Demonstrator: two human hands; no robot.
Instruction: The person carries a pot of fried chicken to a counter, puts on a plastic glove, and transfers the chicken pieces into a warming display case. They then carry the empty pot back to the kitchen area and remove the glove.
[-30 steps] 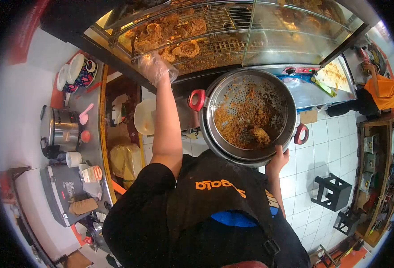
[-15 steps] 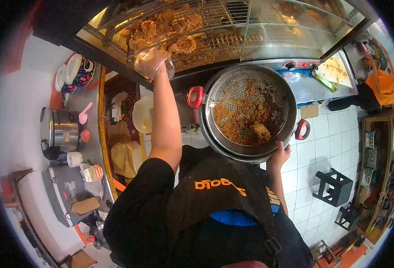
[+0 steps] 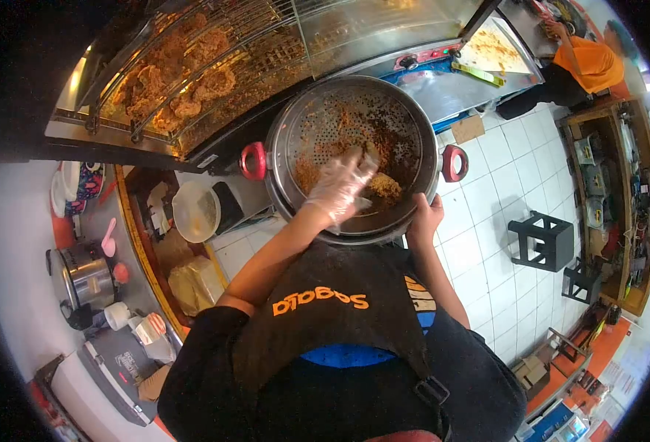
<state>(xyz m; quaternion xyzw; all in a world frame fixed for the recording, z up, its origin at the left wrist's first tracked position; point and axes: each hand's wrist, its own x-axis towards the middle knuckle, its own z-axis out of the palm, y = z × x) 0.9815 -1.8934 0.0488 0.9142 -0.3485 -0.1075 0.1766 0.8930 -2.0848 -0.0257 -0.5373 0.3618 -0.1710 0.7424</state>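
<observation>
My left hand (image 3: 343,183), in a clear plastic glove, reaches over the perforated metal strainer (image 3: 318,125) with its fingers spread and slightly blurred. Just right of those fingers lies a lumpy golden piece of fried chicken (image 3: 386,188), apart from them as far as I can see. Brown crumbs (image 3: 348,121) are scattered over the strainer's bottom. The strainer sits in a large pot with red handles (image 3: 454,163). Bare and at the pot's near right side, my right hand (image 3: 424,217) grips the rim with the thumb on top.
Several fried chicken pieces (image 3: 211,85) lie in the glass display case (image 3: 244,103) ahead. A white bowl (image 3: 197,212) is at my left. A black stool (image 3: 542,241) stands on the tiled floor at right. Farther off is a person in an orange shirt (image 3: 590,65).
My left hand has come back from the display case to over the strainer. The view has swung, while my right hand stays on the pot's rim.
</observation>
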